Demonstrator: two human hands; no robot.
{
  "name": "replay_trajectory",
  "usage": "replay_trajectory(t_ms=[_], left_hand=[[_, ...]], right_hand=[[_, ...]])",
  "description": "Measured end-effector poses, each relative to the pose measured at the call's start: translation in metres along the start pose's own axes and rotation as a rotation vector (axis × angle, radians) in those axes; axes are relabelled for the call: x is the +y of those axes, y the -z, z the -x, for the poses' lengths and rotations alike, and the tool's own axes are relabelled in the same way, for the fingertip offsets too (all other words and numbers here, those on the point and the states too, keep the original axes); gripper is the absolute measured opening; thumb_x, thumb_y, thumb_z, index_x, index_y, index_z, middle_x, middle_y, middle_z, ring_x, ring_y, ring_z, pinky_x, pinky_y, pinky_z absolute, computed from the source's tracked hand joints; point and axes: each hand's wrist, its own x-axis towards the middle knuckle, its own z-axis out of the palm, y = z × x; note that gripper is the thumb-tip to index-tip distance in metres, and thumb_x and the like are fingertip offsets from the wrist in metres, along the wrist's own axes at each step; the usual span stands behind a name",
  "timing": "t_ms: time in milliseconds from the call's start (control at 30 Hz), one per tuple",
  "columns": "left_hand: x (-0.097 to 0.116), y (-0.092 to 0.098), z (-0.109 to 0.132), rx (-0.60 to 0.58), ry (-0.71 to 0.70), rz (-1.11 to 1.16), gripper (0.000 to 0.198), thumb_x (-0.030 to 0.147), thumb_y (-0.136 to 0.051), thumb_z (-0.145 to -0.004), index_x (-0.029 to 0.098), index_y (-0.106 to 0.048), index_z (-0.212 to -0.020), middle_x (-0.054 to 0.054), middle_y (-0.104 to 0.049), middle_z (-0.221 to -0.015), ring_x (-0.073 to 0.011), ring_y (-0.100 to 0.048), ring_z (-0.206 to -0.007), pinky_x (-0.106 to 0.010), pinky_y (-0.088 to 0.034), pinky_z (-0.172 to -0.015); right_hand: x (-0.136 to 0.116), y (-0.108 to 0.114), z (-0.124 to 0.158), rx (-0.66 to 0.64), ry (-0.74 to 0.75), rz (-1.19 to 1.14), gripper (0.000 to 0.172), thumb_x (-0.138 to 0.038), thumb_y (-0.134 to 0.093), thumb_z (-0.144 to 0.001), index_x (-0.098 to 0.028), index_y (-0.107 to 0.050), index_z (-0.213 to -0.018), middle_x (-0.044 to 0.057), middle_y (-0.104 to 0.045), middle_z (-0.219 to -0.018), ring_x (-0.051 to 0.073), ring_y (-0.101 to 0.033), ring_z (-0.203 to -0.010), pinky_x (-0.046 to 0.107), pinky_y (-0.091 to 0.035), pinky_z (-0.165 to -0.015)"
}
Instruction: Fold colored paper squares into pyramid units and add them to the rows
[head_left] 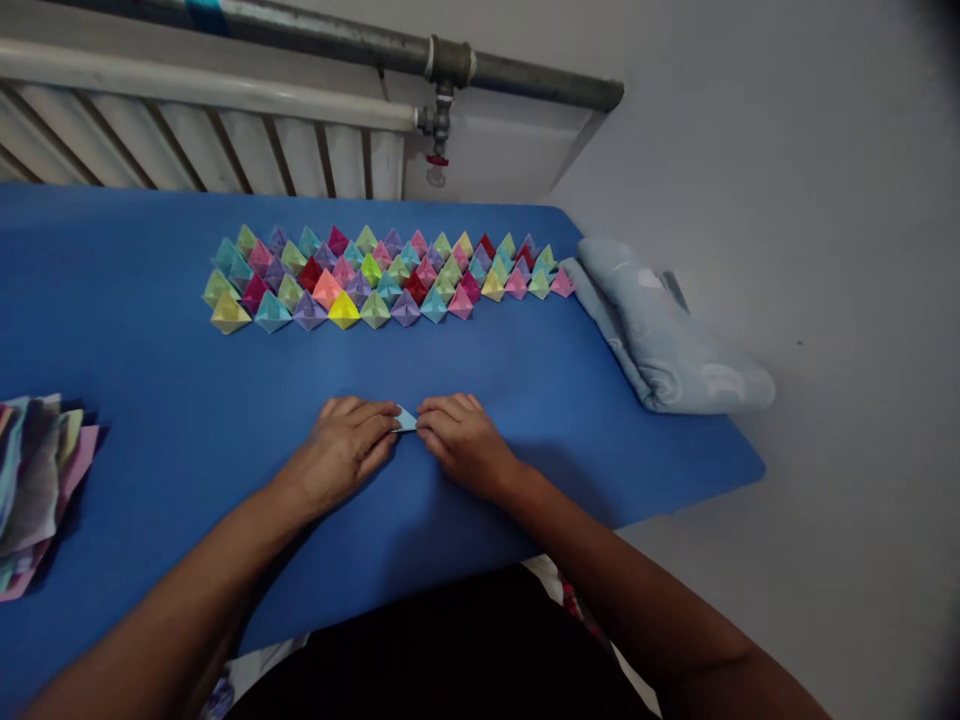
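Between my two hands, low over the blue table (300, 560), is a small folded piece of light blue paper (406, 419). My left hand (351, 440) has its fingers closed on the paper's left side. On the other side my right hand (459, 435) pinches the right corner. Most of the paper is hidden under the fingers; a pale triangular part shows. Beyond the hands stand rows of small folded paper boats (344, 310) in many colours, packed close together.
A stack of coloured paper sheets (45, 500) lies at the left edge. On the right, a folded grey-blue blanket (660, 335) rests by the wall. Behind the table are a white radiator (225, 90), a metal pipe (337, 40) and a valve with a red handle (437, 160).
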Motion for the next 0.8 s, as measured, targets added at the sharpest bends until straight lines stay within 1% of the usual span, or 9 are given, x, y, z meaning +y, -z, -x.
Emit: replay_trajectory(t_ms=[167, 233, 333, 433, 500, 800], left_hand=[[0.003, -0.001, -0.004, 0.011, 0.114, 0.033, 0.027, 0.033, -0.045, -0.099, 0.021, -0.069, -0.096, -0.005, -0.073, -0.110, -0.0220, -0.062, -0.095, -0.039, -0.039, -0.083], [0.003, -0.002, -0.005, 0.012, 0.146, 0.043, 0.028, 0.035, -0.044, -0.099, 0.021, -0.069, -0.097, -0.004, -0.074, -0.108, -0.0216, -0.063, -0.094, -0.039, -0.039, -0.083], [0.002, -0.004, -0.007, 0.013, 0.193, 0.065, 0.028, 0.035, -0.043, -0.100, 0.024, -0.067, -0.109, -0.003, -0.075, -0.103, -0.0203, -0.064, -0.090, -0.038, -0.039, -0.084], [0.002, -0.006, -0.007, 0.036, 0.243, 0.077, 0.031, 0.033, -0.044, -0.100, 0.025, -0.061, -0.124, -0.002, -0.075, -0.101, -0.0193, -0.065, -0.087, -0.038, -0.040, -0.085], [0.001, -0.007, -0.008, 0.047, 0.270, 0.077, 0.033, 0.032, -0.045, -0.099, 0.024, -0.058, -0.128, -0.003, -0.075, -0.100, -0.0196, -0.065, -0.088, -0.037, -0.041, -0.085], [0.002, -0.009, -0.013, 0.032, 0.358, 0.102, 0.029, 0.032, -0.049, -0.096, 0.027, -0.063, -0.121, -0.002, -0.074, -0.095, -0.0191, -0.063, -0.083, -0.037, -0.042, -0.085]], right_hand=[[-0.005, 0.002, -0.006, -0.028, -0.134, -0.094, 0.012, -0.022, -0.056, -0.094, -0.019, -0.066, -0.089, 0.006, -0.070, -0.107, 0.019, -0.059, -0.097, 0.034, -0.038, -0.087], [-0.007, 0.003, -0.009, -0.050, -0.172, -0.108, 0.012, -0.022, -0.056, -0.094, -0.018, -0.066, -0.088, 0.007, -0.070, -0.106, 0.019, -0.059, -0.098, 0.034, -0.039, -0.087], [-0.010, 0.004, -0.012, -0.085, -0.208, -0.108, 0.011, -0.021, -0.056, -0.094, -0.017, -0.065, -0.088, 0.008, -0.069, -0.106, 0.020, -0.058, -0.097, 0.035, -0.039, -0.087], [-0.011, 0.005, -0.013, -0.098, -0.230, -0.119, 0.010, -0.020, -0.056, -0.094, -0.016, -0.063, -0.088, 0.008, -0.068, -0.104, 0.019, -0.057, -0.096, 0.034, -0.039, -0.089], [-0.011, 0.005, -0.014, -0.101, -0.247, -0.126, 0.010, -0.020, -0.056, -0.093, -0.016, -0.063, -0.087, 0.008, -0.068, -0.103, 0.019, -0.057, -0.097, 0.034, -0.040, -0.090], [-0.012, 0.004, -0.017, -0.117, -0.287, -0.104, 0.011, -0.020, -0.054, -0.092, -0.017, -0.062, -0.085, 0.008, -0.068, -0.104, 0.021, -0.059, -0.098, 0.036, -0.042, -0.090]])
